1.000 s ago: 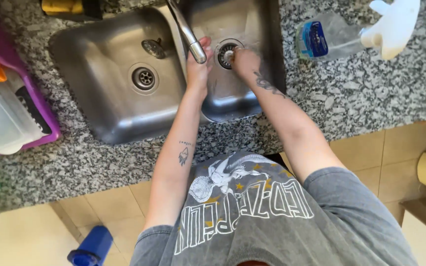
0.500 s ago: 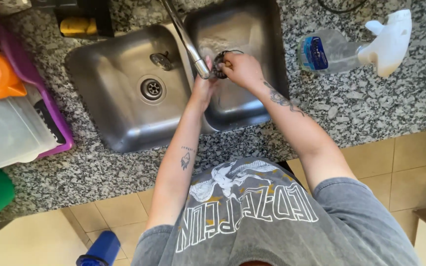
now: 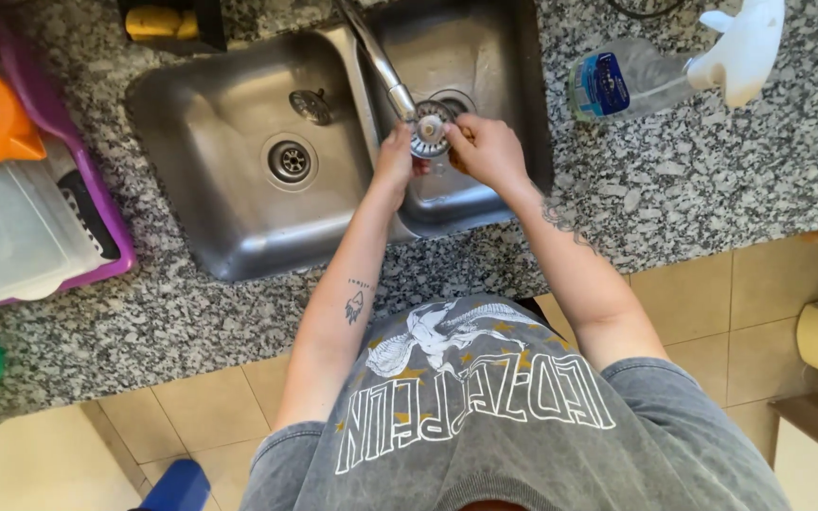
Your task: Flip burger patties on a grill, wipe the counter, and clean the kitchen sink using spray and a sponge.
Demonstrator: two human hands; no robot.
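both hands over the right sink bowl (image 3: 523, 114): left hand (image 3: 396, 156) and right hand (image 3: 487, 149) each grasping the round metal strainer (image 3: 430, 129) under the faucet (image 3: 378, 59).

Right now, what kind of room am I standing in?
Most likely a home kitchen. A steel double sink with a faucet is set in a speckled granite counter, and a spray bottle lies beside it. Both hands hold a sink strainer over the basin.
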